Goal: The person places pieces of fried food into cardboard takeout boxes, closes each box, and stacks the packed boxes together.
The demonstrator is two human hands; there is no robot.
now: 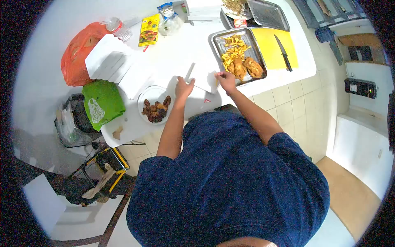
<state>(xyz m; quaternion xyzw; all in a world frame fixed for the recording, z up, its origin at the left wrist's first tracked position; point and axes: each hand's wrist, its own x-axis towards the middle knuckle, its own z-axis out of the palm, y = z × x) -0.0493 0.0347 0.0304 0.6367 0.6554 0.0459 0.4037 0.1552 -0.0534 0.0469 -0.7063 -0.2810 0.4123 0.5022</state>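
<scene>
A white carton (203, 75) lies on the table between my hands, its flaps partly raised. My left hand (184, 88) is at its left side, thumb and forefinger apart. At the right edge, my right hand (226, 82) has its fingertips pinched on the carton. Left of my left hand, a white plate (142, 98) holds dark browned meat pieces (156, 110). Beyond my right hand, a metal tray (212, 40) carries fries (235, 50) and several pieces of fried chicken (253, 67).
A black-handled knife (284, 53) rests on a yellow board (267, 47) at the right. Around the left side are an open white box (108, 61), an orange bag (74, 61), a green bag (103, 103), a bottle (118, 29) and a yellow packet (149, 29).
</scene>
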